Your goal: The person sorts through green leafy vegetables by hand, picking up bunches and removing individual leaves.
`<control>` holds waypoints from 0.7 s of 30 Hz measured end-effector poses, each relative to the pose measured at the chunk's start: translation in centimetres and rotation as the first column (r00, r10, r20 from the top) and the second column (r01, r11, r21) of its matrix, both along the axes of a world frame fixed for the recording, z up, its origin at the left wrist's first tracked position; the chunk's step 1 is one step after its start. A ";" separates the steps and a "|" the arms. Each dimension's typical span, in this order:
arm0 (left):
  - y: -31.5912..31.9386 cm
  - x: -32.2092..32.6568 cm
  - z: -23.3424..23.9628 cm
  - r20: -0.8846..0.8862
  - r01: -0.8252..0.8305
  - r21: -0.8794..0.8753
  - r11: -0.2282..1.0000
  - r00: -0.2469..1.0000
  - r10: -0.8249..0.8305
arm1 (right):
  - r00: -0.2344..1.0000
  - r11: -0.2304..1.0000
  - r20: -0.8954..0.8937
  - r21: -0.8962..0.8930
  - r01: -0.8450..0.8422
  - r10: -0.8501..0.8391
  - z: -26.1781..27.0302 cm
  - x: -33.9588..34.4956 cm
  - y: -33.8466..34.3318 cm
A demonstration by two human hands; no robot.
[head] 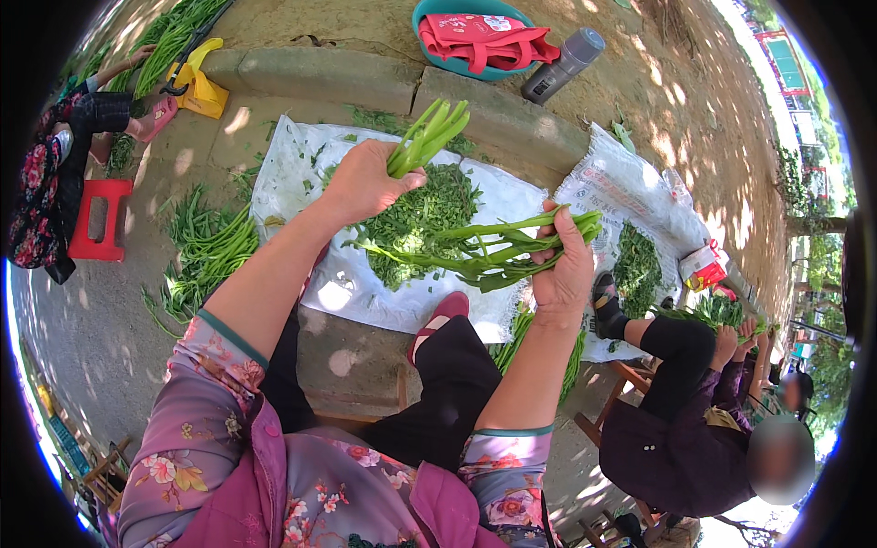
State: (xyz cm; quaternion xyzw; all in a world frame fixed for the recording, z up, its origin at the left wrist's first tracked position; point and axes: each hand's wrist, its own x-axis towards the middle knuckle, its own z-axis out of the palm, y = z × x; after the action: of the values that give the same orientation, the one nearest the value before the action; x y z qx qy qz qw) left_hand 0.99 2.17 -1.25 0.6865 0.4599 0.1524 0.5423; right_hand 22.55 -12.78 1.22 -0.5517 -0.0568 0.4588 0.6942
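My left hand (370,179) grips a short bunch of thick green stems (430,135), their ends sticking up past the thumb. To the right, my right hand (565,257) is closed around a longer bunch of leafy green stalks (479,250), whose leaves point left. Both hands are above a white woven plastic sheet (288,161) spread on the ground. A heap of torn green leaves (438,205) lies on that sheet, beneath the hands. The two bunches are apart.
Uncut greens (212,246) lie left of the sheet, and more stems (521,342) beside my right leg. Beyond a stone kerb (322,75) are a teal basin (425,14) holding a red bag and a grey flask (563,65). Seated people work at both sides; a red stool (103,219) stands left.
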 end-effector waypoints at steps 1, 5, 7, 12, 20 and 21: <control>-0.1 0.2 -0.1 -0.016 0.030 0.036 0.999 0.999 -0.029 | 0.999 1.000 0.032 -0.007 -0.027 0.028 0.0 0.0 0.0; -1.0 0.9 -0.6 -0.018 0.148 0.000 0.989 0.989 -0.148 | 0.988 0.993 0.098 -0.014 -0.118 0.119 0.0 -1.0 0.4; -1.5 1.4 -0.6 0.068 0.243 -0.030 0.970 0.968 -0.241 | 0.983 0.988 0.107 -0.030 -0.149 0.152 0.1 -1.6 0.6; -3.1 2.4 -0.3 0.325 0.354 -0.230 0.907 0.906 -0.271 | 0.975 0.978 0.082 -0.044 -0.204 0.207 0.6 -2.9 1.0; -3.9 2.7 0.2 0.290 0.373 -0.402 0.836 0.918 -0.271 | 0.975 0.978 0.071 -0.017 -0.208 0.209 1.1 -3.5 1.0; -4.0 2.9 0.2 0.271 0.364 -0.389 0.846 0.923 -0.273 | 0.973 0.976 0.082 -0.026 -0.215 0.216 1.1 -3.4 1.0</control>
State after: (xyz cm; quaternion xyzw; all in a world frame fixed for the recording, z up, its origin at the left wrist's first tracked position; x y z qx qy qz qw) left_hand 3.84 -1.86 -1.04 0.5966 0.3028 0.0241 0.7428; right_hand 19.14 -11.76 2.30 -0.5668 -0.1416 0.5082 0.6327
